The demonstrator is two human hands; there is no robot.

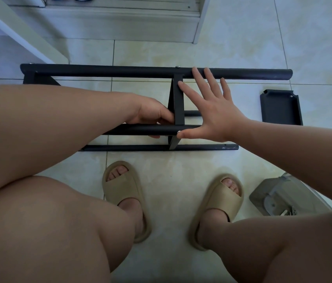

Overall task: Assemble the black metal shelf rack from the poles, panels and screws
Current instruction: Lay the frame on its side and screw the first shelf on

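Knees (48, 221) bracket the work: left hand (153, 115) grips the near pole (136, 129), right hand (212, 111) splays open against the panel (178, 103), so the thumb-pressed screw (179, 131) may slip loose.

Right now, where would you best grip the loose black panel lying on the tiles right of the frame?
Likely by the raised rim along its near edge, coming from above: the black panel lies flat, seemingly hollow side up, so the upturned lip is the only pinchable part.
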